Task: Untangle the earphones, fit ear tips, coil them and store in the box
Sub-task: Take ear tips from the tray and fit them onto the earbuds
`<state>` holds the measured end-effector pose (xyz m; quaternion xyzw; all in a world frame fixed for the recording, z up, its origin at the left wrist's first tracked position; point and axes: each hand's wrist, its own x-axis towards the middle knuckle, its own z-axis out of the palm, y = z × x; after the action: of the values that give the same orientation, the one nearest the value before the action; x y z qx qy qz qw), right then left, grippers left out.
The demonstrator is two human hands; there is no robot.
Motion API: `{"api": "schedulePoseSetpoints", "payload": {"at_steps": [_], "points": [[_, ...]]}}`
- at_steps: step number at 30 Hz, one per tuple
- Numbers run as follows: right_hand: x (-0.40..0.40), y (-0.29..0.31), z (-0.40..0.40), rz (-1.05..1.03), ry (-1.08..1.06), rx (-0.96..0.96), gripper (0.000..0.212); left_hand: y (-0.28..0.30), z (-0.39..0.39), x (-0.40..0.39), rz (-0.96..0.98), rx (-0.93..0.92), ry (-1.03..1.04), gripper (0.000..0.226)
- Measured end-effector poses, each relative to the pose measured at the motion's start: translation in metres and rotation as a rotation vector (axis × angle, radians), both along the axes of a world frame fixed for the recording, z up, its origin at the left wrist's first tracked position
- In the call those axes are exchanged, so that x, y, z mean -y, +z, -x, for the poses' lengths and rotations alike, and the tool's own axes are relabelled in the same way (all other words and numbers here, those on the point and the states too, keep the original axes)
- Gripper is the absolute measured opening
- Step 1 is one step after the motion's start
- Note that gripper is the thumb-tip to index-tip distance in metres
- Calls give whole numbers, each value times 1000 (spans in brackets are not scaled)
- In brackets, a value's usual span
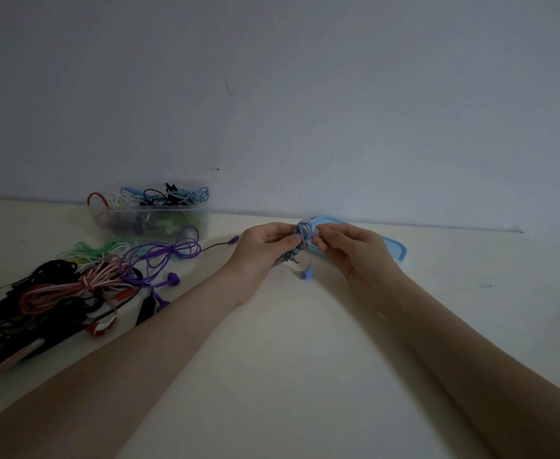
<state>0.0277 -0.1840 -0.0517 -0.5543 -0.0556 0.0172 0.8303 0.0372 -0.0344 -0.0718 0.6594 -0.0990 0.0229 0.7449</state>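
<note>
Both hands meet just above centre of the frame, over a pale table (288, 342). The left hand (262, 245) grips a small coiled bundle of blue earphones (301, 235), thumb pressed on the coil, fingers curled round it. The right hand (344, 245) pinches the same bundle from the right side with its fingertips (318, 241). The jack plug (293, 260) sticks out below the left hand, and one blue earbud (306, 273) dangles under the bundle, close to the table. Behind the hands, touching the wall line, lies a light blue lid (394, 248), partly hidden by the right hand. At upper left of the table sits a clear plastic box (149, 217) against the wall, already holding coiled earphones in blue, black, white and red. In front of the box lie purple earphones (169, 253), tied in a loose bow, their plug reaching toward the left hand. Beside them are green earphones (99, 248). Lower left holds a tangled pile (40, 306) of black, pink-white and red cords. Lighting dim, small details hard to read.
</note>
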Motion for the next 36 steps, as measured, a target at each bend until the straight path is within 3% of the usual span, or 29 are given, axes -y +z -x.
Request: {"api": "schedulePoseSetpoints", "payload": {"at_steps": [7,19,36], "points": [[1,-2,0,2,41,-2,15,1,3,1,-38,15,13,11],[1,-5,3,406,-53,255,19,2,8,1,-48,53,50,10],[5,0,6,74,120,55,15,11,16,1,-105,138,50,14]]}}
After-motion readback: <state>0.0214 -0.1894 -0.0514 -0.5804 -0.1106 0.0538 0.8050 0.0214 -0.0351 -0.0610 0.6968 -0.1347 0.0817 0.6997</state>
